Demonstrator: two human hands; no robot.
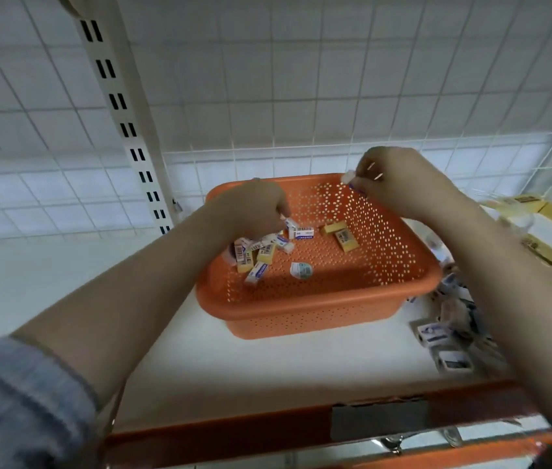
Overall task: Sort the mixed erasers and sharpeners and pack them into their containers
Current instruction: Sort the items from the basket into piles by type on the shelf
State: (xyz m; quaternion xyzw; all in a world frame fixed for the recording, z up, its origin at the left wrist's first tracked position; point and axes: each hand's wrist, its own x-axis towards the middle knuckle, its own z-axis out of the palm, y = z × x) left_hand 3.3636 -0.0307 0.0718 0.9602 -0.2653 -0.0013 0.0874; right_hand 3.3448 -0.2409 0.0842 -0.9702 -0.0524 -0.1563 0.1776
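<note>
Fingers of your right hand [399,184] pinch a small white eraser [348,178] above the orange basket [318,309]; your left hand [251,208] curls onto the eraser pile [261,248] inside it, its grip hidden. More erasers [450,336] lie just right of the basket.

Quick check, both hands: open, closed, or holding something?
Left hand: down in the orange basket, fingers pinching a white eraser.
Right hand: raised over the basket's far rim, pinching a small white item; its type can't be told.
</note>
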